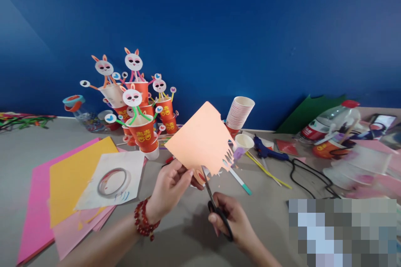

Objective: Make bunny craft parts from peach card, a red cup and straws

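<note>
Between the thumb and fingers of my left hand [171, 183] is a sheet of light orange paper [200, 137], held by its lower left edge. Its right side is ragged with cut notches. My right hand [230, 217] has its fingers in the black handles of a pair of scissors [223, 221]. The blades reach up to the paper's lower edge, close to my left fingertips. Behind that edge, a small piece with an orange-red drawn shape [199, 175] partly shows. A white marker with a green end [240, 181] lies on the table beyond the paper.
Paper cups with rabbit figures [140, 131] stand at the back left. A tape roll [113, 182] rests on coloured sheets [37, 200] at left. Stacked cups [240, 112], a blue glue gun [269, 150] with black cable and a plastic bottle [332, 121] are to the right.
</note>
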The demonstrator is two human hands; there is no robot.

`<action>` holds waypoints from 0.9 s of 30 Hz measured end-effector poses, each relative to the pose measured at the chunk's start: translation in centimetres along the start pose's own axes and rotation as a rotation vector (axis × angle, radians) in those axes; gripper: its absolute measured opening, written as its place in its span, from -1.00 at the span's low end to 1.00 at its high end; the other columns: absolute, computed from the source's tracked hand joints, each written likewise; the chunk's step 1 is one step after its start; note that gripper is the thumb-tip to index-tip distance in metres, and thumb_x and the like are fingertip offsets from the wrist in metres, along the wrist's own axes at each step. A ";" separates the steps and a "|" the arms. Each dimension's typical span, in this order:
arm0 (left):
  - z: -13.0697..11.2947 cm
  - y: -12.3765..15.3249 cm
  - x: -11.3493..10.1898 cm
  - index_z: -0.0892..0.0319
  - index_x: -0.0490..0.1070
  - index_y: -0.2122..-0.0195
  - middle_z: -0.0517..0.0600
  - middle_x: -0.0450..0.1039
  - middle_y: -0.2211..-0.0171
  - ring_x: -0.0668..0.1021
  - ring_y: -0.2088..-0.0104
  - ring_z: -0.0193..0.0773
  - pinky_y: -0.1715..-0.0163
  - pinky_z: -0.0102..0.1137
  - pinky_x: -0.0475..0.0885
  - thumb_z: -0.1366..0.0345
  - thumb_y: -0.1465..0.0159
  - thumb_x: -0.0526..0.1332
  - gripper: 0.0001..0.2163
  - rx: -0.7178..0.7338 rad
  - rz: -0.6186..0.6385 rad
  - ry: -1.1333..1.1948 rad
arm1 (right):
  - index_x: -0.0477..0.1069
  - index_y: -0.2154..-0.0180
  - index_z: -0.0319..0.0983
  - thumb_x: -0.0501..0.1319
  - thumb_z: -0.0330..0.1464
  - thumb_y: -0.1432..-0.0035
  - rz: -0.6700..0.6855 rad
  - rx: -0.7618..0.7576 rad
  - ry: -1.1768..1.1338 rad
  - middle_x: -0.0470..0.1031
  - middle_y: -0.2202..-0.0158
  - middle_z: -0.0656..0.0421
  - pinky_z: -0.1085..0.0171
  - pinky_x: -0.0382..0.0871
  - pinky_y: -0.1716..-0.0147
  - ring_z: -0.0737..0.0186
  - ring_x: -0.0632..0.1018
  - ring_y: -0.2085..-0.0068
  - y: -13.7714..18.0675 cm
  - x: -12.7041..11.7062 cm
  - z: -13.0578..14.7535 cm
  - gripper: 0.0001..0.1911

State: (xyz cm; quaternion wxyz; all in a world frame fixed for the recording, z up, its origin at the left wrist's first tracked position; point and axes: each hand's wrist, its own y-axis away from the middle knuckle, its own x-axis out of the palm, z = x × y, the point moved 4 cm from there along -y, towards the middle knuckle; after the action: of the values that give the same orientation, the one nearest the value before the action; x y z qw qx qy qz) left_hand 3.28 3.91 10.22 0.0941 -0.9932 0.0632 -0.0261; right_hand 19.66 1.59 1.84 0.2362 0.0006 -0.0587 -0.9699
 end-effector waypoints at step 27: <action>-0.1 0.1 0.0 0.24 0.43 0.24 0.06 0.59 0.41 0.63 0.45 -0.21 0.38 -0.32 0.61 0.13 -0.33 0.17 -0.75 -0.010 -0.026 -0.027 | 0.03 0.57 -0.15 0.26 0.25 0.13 -0.042 -0.023 0.096 0.04 0.69 0.38 0.40 -0.09 0.67 0.45 0.12 0.66 0.0 -0.2 -0.1 -0.32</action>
State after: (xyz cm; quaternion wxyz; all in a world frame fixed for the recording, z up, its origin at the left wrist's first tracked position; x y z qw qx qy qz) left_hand 3.24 3.83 10.28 0.0896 -0.9947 0.0492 -0.0136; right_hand 19.87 1.68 1.70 0.2183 0.0458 -0.0359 -0.9742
